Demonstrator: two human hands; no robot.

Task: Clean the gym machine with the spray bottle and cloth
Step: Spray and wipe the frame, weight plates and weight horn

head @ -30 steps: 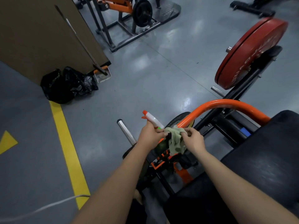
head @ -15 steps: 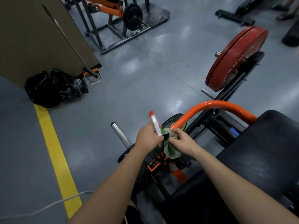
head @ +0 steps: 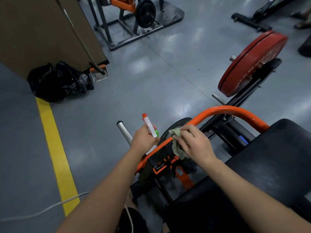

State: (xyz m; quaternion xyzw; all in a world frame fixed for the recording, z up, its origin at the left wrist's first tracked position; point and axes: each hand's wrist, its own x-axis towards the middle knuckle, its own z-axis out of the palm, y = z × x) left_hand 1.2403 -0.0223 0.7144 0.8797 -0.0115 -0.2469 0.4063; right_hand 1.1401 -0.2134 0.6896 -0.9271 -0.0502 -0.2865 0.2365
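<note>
Gripping the green cloth [head: 175, 147], the right hand [head: 195, 143] pins it on the orange handle bar [head: 227, 109] for wiping; at its 9 o'clock the left hand [head: 144, 140] clutches the spray bottle [head: 149, 126] nozzle-up, likely kept ready; at 2 o'clock sits the red weight plate [head: 252, 64]

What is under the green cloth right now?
The cloth lies over the orange bar, held there by the right hand. The bar shows on either side; the stretch beneath the cloth and hand is covered.
</note>
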